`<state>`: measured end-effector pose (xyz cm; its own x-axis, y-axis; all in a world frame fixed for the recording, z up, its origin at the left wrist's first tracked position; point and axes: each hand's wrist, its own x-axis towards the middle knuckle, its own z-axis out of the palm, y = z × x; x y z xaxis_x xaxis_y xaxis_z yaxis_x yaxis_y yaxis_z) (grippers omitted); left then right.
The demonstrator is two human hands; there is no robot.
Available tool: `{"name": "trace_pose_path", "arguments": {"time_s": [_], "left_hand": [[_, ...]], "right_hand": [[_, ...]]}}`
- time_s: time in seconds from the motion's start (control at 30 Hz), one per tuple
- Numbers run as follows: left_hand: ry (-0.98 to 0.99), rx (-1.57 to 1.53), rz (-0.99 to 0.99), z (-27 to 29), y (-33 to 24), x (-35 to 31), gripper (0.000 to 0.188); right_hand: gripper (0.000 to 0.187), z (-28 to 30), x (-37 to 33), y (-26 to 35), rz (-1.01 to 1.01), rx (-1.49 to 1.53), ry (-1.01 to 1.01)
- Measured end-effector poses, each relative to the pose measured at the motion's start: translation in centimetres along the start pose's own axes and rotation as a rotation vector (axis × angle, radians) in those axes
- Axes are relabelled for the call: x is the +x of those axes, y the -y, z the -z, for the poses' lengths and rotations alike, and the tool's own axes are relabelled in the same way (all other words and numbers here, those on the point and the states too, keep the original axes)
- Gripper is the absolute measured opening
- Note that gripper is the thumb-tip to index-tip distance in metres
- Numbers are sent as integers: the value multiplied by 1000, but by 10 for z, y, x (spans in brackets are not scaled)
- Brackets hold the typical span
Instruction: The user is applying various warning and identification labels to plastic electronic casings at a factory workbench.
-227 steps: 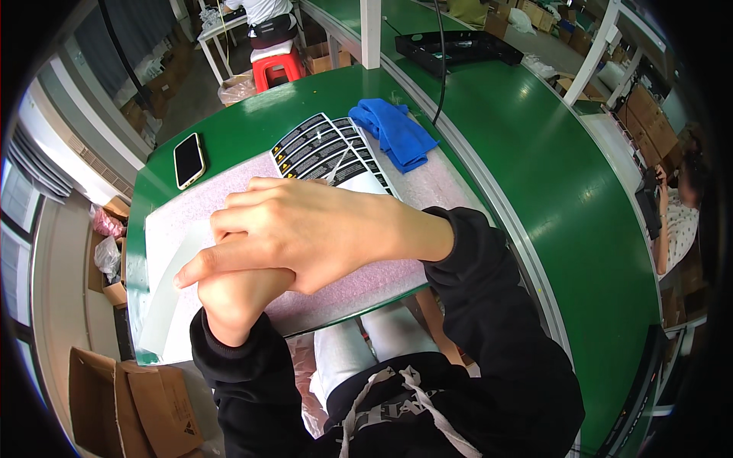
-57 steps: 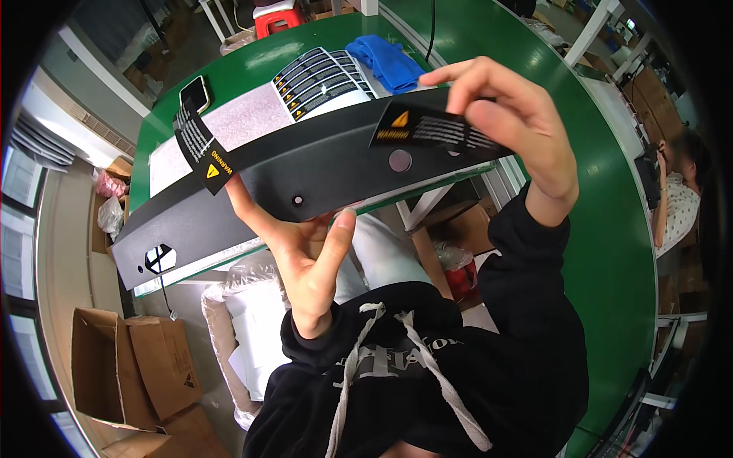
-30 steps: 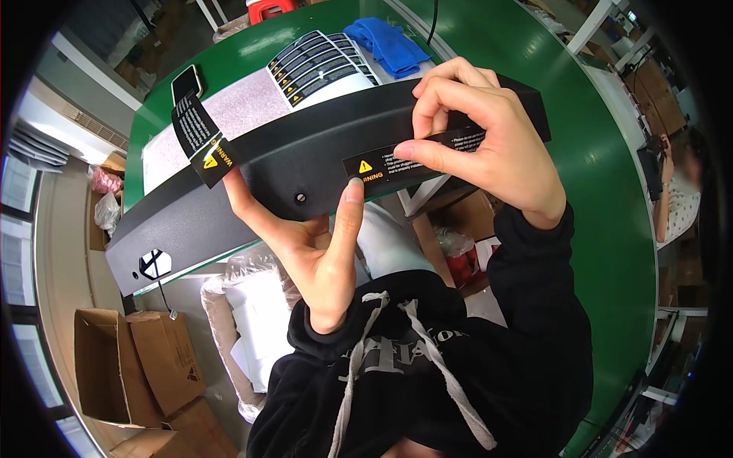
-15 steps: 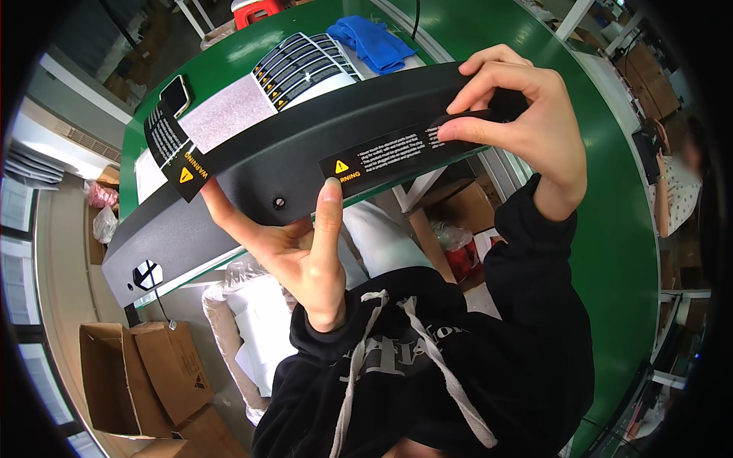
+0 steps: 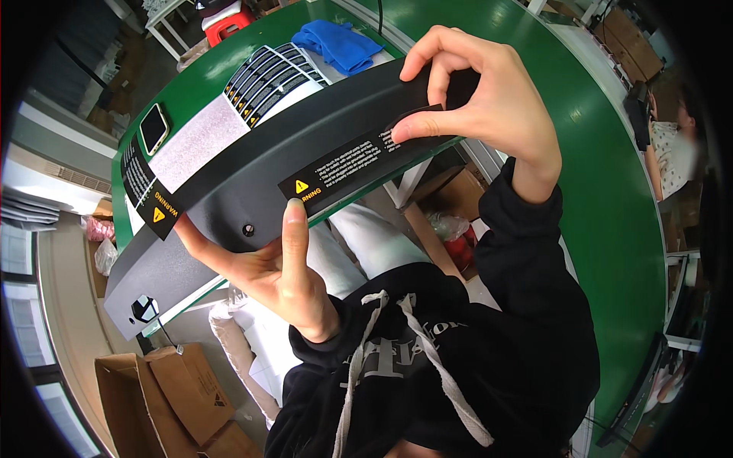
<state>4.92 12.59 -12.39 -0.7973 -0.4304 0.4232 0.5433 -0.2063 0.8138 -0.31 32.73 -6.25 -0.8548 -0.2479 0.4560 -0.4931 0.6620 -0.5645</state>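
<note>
Black label (image 5: 336,172) is lying against black panel (image 5: 237,183) — right hand (image 5: 500,114) pinching its right end, left hand (image 5: 271,278) spread, thumb steadying its lower corner, forefinger carrying second label (image 5: 162,216). Squaring edges first seems wise.

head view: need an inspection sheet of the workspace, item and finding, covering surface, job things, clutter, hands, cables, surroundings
Surface: green table, with a pinkish foam sheet on it.
Job's things: black panel, tilted; one warning label against its face, sticking unclear; second label at the left index finger; label sheets behind.
Clutter: phone; blue cloth.
Hands: left hand, thumb over the first label's near corner; right hand, thumb over its other end.
Cables: thin black cable hanging by the panel's left end.
Surroundings: open cardboard box; red stool; co-worker at right.
</note>
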Motion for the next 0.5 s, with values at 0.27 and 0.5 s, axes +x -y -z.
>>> {"name": "trace_pose_path", "arguments": {"time_s": [0.27,0.5], "left_hand": [[-46,19,-98,-3,5,-2,81],[-17,-37,-33,1,6,-7,82]], "right_hand": [[39,-3,-10,10,23,-247,-80],[34,-92,-41,44,620,-203,-305]]}}
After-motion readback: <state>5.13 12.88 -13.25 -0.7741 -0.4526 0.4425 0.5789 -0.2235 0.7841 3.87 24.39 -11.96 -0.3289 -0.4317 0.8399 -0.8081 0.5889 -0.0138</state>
